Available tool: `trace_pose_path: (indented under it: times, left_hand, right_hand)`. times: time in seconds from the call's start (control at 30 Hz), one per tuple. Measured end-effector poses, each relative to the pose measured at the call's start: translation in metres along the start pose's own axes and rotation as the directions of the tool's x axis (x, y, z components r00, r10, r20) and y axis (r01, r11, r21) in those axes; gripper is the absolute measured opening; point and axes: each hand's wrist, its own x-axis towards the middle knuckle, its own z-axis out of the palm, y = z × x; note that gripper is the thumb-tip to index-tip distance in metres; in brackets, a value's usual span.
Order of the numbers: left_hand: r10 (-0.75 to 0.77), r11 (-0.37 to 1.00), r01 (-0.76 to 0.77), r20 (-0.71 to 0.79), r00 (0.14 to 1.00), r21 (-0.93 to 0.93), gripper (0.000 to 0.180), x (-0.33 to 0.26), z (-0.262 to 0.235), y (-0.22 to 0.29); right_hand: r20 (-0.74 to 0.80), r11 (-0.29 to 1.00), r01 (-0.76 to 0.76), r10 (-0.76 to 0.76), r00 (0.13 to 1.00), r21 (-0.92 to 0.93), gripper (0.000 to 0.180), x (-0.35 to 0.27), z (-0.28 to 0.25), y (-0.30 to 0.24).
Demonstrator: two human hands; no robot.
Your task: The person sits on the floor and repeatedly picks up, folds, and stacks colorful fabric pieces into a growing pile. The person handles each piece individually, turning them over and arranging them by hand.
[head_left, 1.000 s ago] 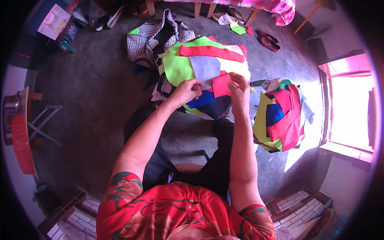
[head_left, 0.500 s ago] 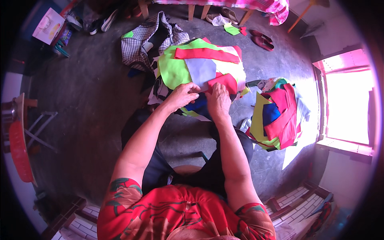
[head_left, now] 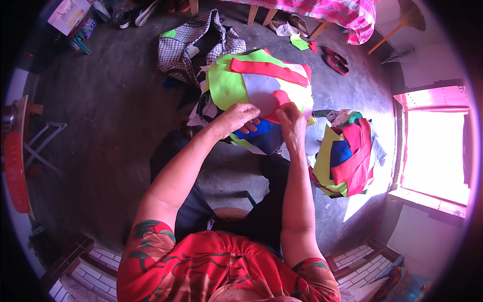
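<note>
A heap of cloth scraps in lime green, red, grey and white rises in front of my knees. My right hand pinches a small piece of red cloth at the heap's near side. Across from it, my left hand is curled at the left end of the same red cloth, thumb and fingers close together; the exact grip is partly hidden. Under my hands, blue cloth shows. A long red strip lies over the top of the heap.
To the right stands a second pile of scraps, near the bright window. A checked cloth lies crumpled beyond the heap. Dark red shoes and a table with a pink checked cover are farther back. A broom leans at the far right.
My right hand has shifted right, and the red cloth has folded or turned, showing less of its surface. My left hand has moved slightly right. The whole view has shifted a little.
</note>
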Motion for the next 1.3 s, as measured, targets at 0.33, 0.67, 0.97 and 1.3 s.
trace_pose_path:
  times: [0.33, 0.67, 0.97, 1.3]
  left_hand:
    - [-0.007, 1.0, 0.006, -0.2, 0.98, -0.002, 0.044, 0.009, -0.005, -0.015]
    - [0.3, 0.57, 0.164, -0.39, 0.87, 0.805, 0.031, 0.003, -0.003, -0.012]
    - [0.34, 0.521, 0.234, -0.451, 0.825, 0.821, 0.031, -0.006, -0.023, -0.011]
    - [0.685, 0.392, -0.227, -0.118, 0.718, 0.892, 0.01, -0.017, -0.008, 0.005]
  right_hand:
    - [0.507, 0.965, 0.154, -0.025, 0.862, -0.214, 0.021, -0.015, 0.034, 0.011]
    - [0.52, 0.923, 0.248, -0.063, 0.852, -0.295, 0.02, -0.022, 0.045, 0.014]
    - [0.31, 0.888, 0.178, -0.042, 0.95, -0.423, 0.017, -0.022, 0.041, 0.009]
    - [0.326, 0.89, 0.171, -0.026, 0.945, -0.423, 0.021, -0.025, 0.049, 0.012]
